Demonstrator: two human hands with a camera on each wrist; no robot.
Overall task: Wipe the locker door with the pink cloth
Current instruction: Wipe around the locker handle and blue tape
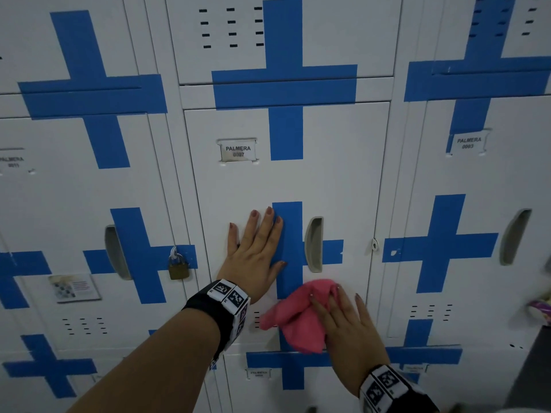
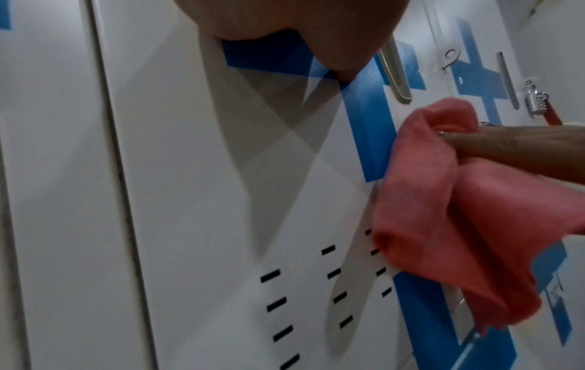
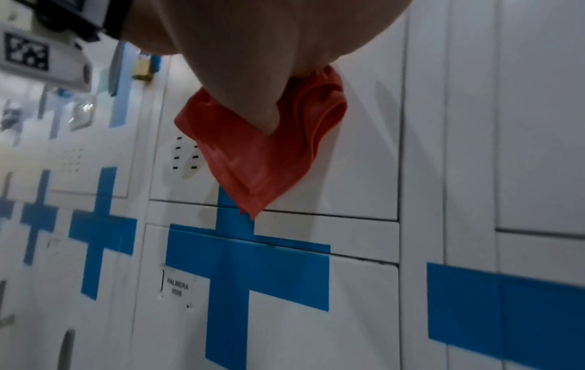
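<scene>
The white locker door [image 1: 343, 180] with blue tape crosses and a "PALMERA 0007" tag [image 1: 238, 150] fills the middle of the head view. My left hand [image 1: 256, 251] lies flat on it with straight fingers, just left of the grey recessed handle [image 1: 313, 242]. Lower down, my right hand [image 1: 343, 320] presses the pink cloth [image 1: 295, 320] against the door with spread, straight fingers. The cloth [image 2: 443, 225] is bunched and hangs over the vent slots, a finger [image 2: 506, 147] lying across it. From the right wrist, the thumb [image 3: 253, 100] pushes the cloth [image 3: 262, 155] onto the door [image 3: 364, 150].
A brass padlock [image 1: 178, 268] hangs on the neighbouring locker to the left. An empty hasp [image 1: 374, 244] sits on the door's right edge. More lockers surround this one, with locker 0008 [image 3: 175, 288] below. Something colourful [image 1: 539, 308] pokes in at the right edge.
</scene>
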